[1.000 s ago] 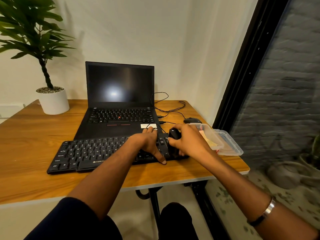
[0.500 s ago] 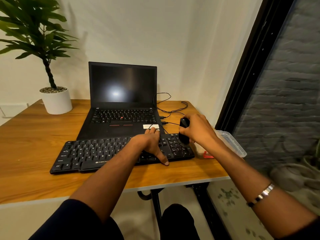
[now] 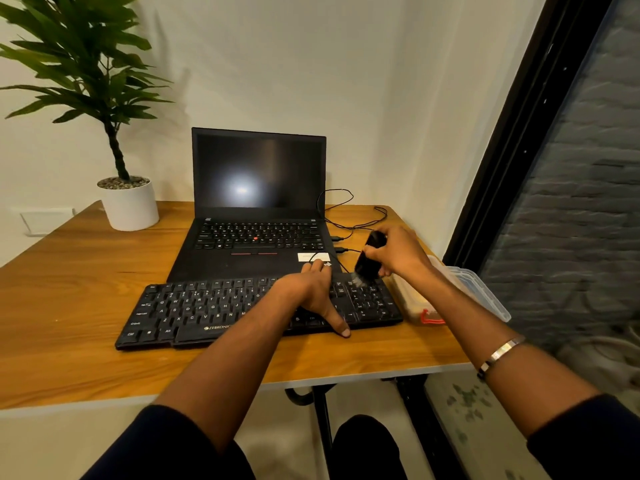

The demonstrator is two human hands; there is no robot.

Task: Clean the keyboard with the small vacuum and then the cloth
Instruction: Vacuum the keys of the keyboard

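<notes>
Now vacuum step: right hand [image 3: 398, 254] grips small vacuum [image 3: 369, 259], brush seemingly on keyboard [image 3: 207, 306] right-centre; left hand [image 3: 311, 292] presses flat, uncurled. Next: sweep leftward.

Right hand [image 3: 398, 252] holding small black vacuum [image 3: 369, 259] over keyboard's [image 3: 207, 306] right end, left hand [image 3: 311, 292] flat on keys, near table's [image 3: 69, 289] front edge
</notes>
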